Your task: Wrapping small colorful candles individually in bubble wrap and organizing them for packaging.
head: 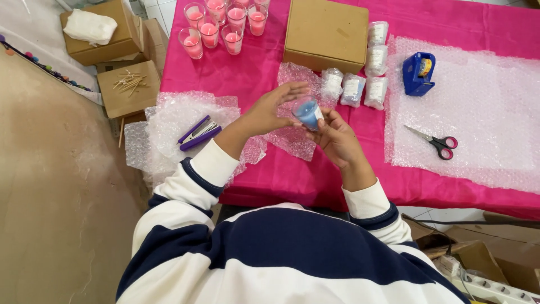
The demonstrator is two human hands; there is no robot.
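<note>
While your right hand (336, 138) grips a small glass of blue candle wax (307, 112) by its side, fingers curled around it, your left hand (274, 107) stands open beside the glass, palm turned toward it and fingertips just past its rim. You hold the glass tilted above a crumpled piece of bubble wrap (292, 138) on the pink tablecloth (315, 174). Just beyond your hands lie five small wrapped bundles (353, 89) and a closed cardboard box (326, 34). Farther past your left hand stands a cluster of glasses of pink wax (225, 22). To the left of that hand a purple stapler (198, 133) rests on more bubble wrap. Well to the right of your right hand, red-handled scissors (436, 142) and a blue tape dispenser (418, 73) sit on a broad sheet of bubble wrap (484, 112).
</note>
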